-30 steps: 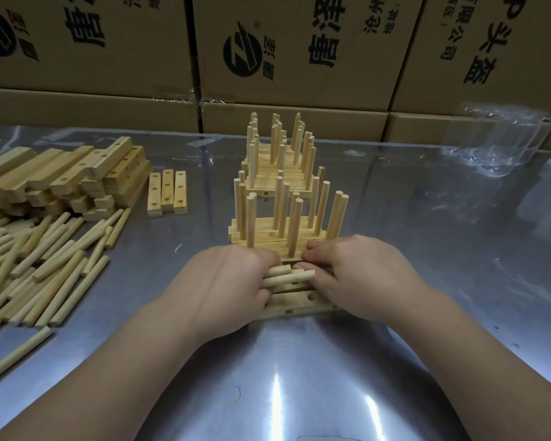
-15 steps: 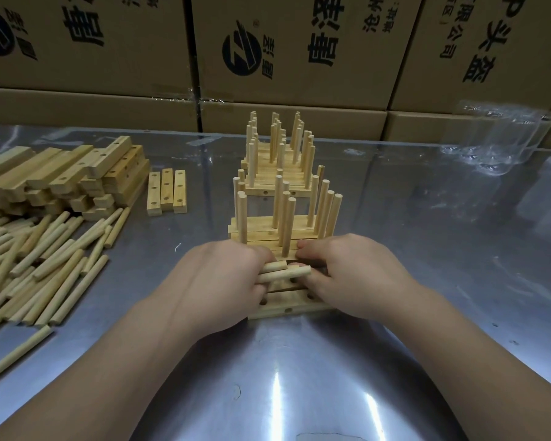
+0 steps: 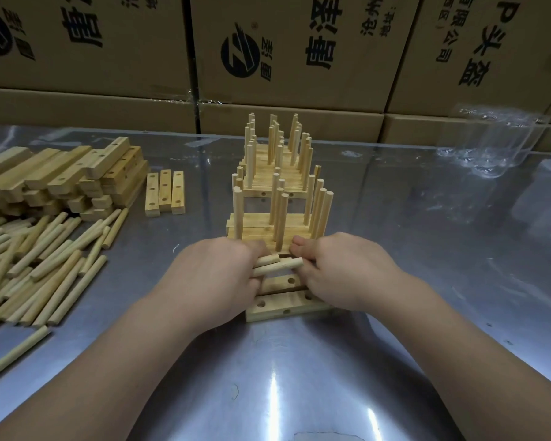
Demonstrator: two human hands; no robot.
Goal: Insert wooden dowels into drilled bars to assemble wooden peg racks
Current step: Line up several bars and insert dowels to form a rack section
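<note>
At frame centre the left hand (image 3: 213,275) clutches spare dowels (image 3: 277,265), tips aimed right, likely for handing over. The right hand (image 3: 341,275) curls at their tips above the bars (image 3: 283,308); whether it pinches one I cannot tell. Racks (image 3: 268,224) stand behind.

Two hands meet over drilled bars (image 3: 280,308) lying on a shiny metal table (image 3: 427,233), near the viewer. The left hand (image 3: 213,275) grips a few dowels (image 3: 280,265) held level (two ends show), and the right hand (image 3: 347,272) pinches the tip of one. Just beyond, finished peg racks (image 3: 277,198) line up toward far cardboard boxes (image 3: 299,43). At left lie loose dowels (image 3: 39,262) and stacked bars (image 3: 64,176).
</note>
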